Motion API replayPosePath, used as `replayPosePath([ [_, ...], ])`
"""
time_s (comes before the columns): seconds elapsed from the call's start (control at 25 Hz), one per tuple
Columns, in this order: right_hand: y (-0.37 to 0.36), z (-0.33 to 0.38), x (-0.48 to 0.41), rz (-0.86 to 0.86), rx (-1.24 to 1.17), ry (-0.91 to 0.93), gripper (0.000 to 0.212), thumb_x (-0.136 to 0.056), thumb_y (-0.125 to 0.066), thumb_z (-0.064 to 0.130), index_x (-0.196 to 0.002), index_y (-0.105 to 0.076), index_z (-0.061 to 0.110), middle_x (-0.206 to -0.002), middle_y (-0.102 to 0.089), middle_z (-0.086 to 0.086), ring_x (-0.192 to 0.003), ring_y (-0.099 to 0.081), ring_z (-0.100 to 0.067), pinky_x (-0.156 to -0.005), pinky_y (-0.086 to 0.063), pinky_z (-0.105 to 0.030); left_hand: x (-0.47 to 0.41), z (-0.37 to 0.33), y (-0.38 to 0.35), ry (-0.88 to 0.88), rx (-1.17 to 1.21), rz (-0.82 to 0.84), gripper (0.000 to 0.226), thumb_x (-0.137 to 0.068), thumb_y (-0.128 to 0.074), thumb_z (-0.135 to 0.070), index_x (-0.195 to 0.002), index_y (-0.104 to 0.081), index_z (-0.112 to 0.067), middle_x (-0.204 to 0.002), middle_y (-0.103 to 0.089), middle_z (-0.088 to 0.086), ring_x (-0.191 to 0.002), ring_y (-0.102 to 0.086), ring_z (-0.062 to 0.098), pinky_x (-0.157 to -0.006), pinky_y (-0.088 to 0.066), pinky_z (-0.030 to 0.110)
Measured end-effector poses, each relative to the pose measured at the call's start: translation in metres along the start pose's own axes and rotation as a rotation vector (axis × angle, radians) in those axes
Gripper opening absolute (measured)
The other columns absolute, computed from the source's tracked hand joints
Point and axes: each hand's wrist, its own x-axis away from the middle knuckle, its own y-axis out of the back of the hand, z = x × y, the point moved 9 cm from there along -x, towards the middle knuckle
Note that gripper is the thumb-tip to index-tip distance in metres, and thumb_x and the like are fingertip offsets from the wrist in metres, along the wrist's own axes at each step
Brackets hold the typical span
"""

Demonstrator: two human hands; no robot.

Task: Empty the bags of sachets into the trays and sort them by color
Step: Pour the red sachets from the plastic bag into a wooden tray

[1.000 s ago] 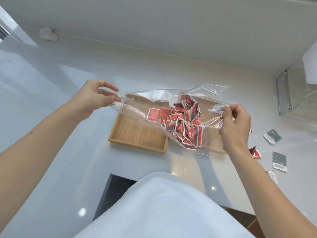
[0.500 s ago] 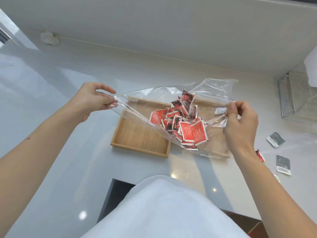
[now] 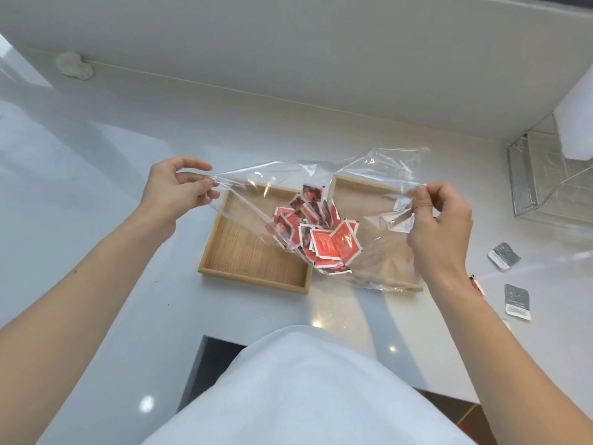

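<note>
A: What could go wrong here?

B: The clear, crinkly plastic bag (image 3: 369, 200) sags over the divider between the two wooden trays (image 3: 253, 252). Tipped carelessly, I'd say, the red square sachets (image 3: 324, 239) could spill into both or onto the white counter (image 3: 96, 194).

A: And the hands?

B: The left hand (image 3: 175, 191) pinches the bag's left edge, the right hand (image 3: 439, 223) its right edge; the sachets hang bunched between them, above the trays.
</note>
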Motion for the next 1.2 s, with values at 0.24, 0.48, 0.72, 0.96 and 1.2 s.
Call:
replayPosePath([
  [0.24, 0.01, 0.013, 0.003, -0.058, -0.049, 0.061, 0.02, -0.1, -0.05, 0.022, -0.089, -0.06, 0.01, -0.069, -0.057, 0.005, -0.065, -0.052, -0.01, -0.061, -0.042, -0.027, 0.003, -0.005, -0.002, -0.022, 0.055, -0.005, 0.015, -0.088, -0.067, -0.002, -0.094, -0.064, -0.015, -0.08, -0.071, 0.007, -0.068, -0.07, 0.017, -0.073, -0.058, 0.028],
  [0.48, 0.015, 0.027, 0.001, -0.024, -0.042, 0.089, 0.016, -0.1, -0.05, 0.02, -0.09, -0.06, 0.014, -0.072, -0.058, 0.006, -0.065, -0.051, -0.001, -0.061, -0.04, -0.017, 0.005, -0.005, -0.009, -0.015, 0.021, 0.026, 0.016, -0.088, -0.066, -0.001, -0.095, -0.064, -0.015, -0.082, -0.071, 0.008, -0.067, -0.07, 0.015, -0.073, -0.057, 0.029],
  [0.72, 0.017, 0.038, 0.002, -0.024, -0.046, 0.11, 0.015, -0.101, -0.049, 0.02, -0.09, -0.059, 0.017, -0.071, -0.057, 0.007, -0.062, -0.049, -0.003, -0.056, -0.038, -0.017, 0.007, -0.005, -0.009, -0.019, 0.029, 0.018, 0.014, -0.09, -0.064, -0.002, -0.094, -0.063, -0.016, -0.086, -0.07, 0.01, -0.068, -0.069, 0.015, -0.074, -0.057, 0.028],
  [0.96, 0.013, 0.045, 0.009, 0.007, -0.016, 0.113, 0.017, -0.101, -0.049, 0.026, -0.086, -0.058, 0.023, -0.071, -0.059, 0.006, -0.067, -0.054, -0.024, -0.058, -0.043, -0.038, 0.009, 0.0, -0.001, -0.014, 0.043, 0.006, 0.013, -0.09, -0.064, -0.003, -0.1, -0.063, -0.011, -0.085, -0.07, 0.01, -0.064, -0.069, 0.012, -0.074, -0.057, 0.027],
  [1.2, 0.017, 0.067, 0.01, 0.042, 0.0, 0.176, 0.021, -0.101, -0.05, 0.022, -0.089, -0.06, 0.008, -0.071, -0.058, -0.004, -0.068, -0.051, -0.029, -0.056, -0.043, -0.044, 0.016, 0.021, 0.005, 0.028, 0.06, 0.01, 0.014, -0.09, -0.064, -0.003, -0.095, -0.063, -0.016, -0.089, -0.07, 0.011, -0.064, -0.07, 0.01, -0.079, -0.057, 0.031],
])
